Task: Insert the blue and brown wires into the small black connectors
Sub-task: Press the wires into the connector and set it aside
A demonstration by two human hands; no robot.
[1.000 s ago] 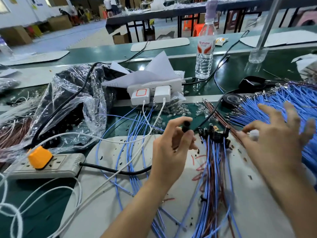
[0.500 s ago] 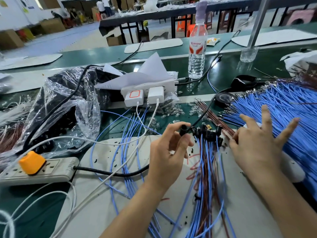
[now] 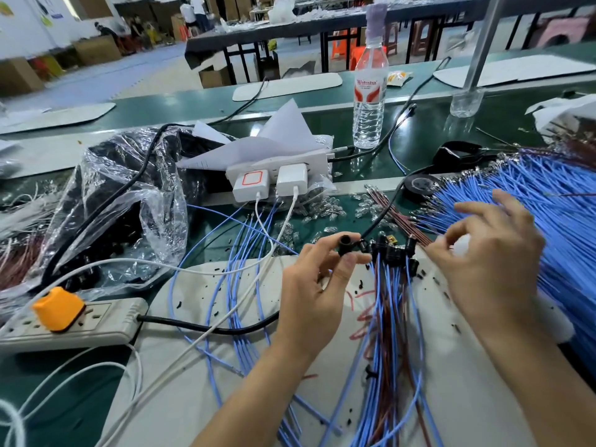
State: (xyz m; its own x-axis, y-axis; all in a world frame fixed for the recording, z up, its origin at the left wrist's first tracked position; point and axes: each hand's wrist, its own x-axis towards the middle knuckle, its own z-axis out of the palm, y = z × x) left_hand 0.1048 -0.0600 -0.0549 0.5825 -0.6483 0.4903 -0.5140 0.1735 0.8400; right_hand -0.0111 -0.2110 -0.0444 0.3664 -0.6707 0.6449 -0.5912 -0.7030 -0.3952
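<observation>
The left hand (image 3: 309, 295) holds a small black connector (image 3: 345, 244) roughly upright, open end up, clamped between thumb and forefinger, whose fingers (image 3: 350, 264) close on its sides. It hangs over the pale mat (image 3: 467, 398), just left of the wired connectors (image 3: 393, 253). The right hand (image 3: 490, 262) hovers by the loose blue wires (image 3: 554, 214), its fingers curled and blurred, so I cannot tell whether they hold anything.

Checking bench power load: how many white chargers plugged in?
2, side by side on the white power strip: red-outlined charger on the left, plain charger on the right. Others may hide under the paper.
</observation>
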